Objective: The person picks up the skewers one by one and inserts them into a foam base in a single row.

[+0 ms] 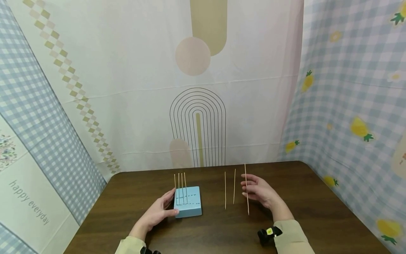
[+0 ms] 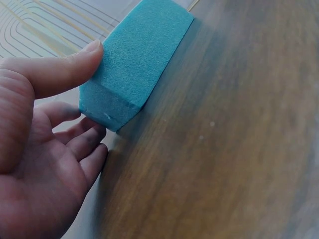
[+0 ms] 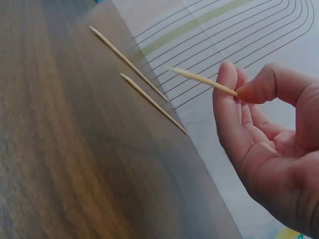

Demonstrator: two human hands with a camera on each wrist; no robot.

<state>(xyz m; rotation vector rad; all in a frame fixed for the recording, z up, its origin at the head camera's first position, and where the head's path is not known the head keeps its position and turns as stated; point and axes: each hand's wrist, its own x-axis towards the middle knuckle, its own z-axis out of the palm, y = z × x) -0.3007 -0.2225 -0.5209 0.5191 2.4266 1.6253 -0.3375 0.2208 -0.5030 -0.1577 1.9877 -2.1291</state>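
Note:
A light blue foam block [image 1: 194, 199] lies on the table, with several thin bamboo skewers [image 1: 179, 185] standing upright near its left side. Rows of small dark holes mark its top. My left hand [image 1: 158, 211] holds the block's left side, thumb at the front corner and fingers around the side and back; the left wrist view shows the thumb on the foam [image 2: 139, 55]. To the right, my right hand [image 1: 261, 191] pinches one bamboo skewer [image 1: 248, 207] between thumb and fingers, its pointed end [image 3: 194, 76] sticking out past the fingertips in the right wrist view.
Two loose skewers, a left one [image 1: 225, 192] and a right one [image 1: 234, 187], lie on the brown wooden table [image 1: 215, 229] between the block and my right hand. A patterned cloth [image 1: 253, 116] hangs behind the table, with checked cloths at both sides.

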